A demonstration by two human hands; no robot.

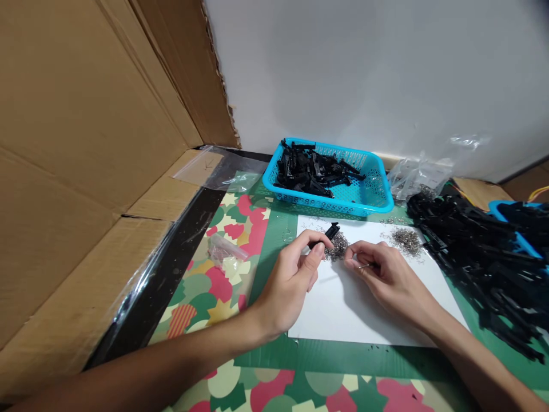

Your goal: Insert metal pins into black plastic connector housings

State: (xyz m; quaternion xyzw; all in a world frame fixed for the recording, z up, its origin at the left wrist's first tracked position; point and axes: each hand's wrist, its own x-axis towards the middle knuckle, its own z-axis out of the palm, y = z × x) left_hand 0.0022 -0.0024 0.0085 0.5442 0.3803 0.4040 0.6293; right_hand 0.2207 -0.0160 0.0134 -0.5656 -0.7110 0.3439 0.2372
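Between the thumb and fingers of my left hand point(291, 277) is a small black plastic part point(332, 230), its far end sticking out past my fingertips. My right hand point(386, 274) is closed in a pinch to the right of it, with a thin metal piece point(364, 265) showing at the fingers; its exact kind is too small to make out. Both hands hover over a white sheet point(343, 320). A pile of tiny metal pieces point(337, 246) lies just beyond and between the hands. A second pile of small metal pieces point(406, 241) sits farther right on the sheet.
A blue plastic basket point(321, 201) holding black plastic parts stands behind the sheet. More black parts point(484, 257) are heaped at the right, by another blue basket point(521, 243). Clear plastic bags point(227, 252) lie at the left. Cardboard point(77, 143) walls off the left side.
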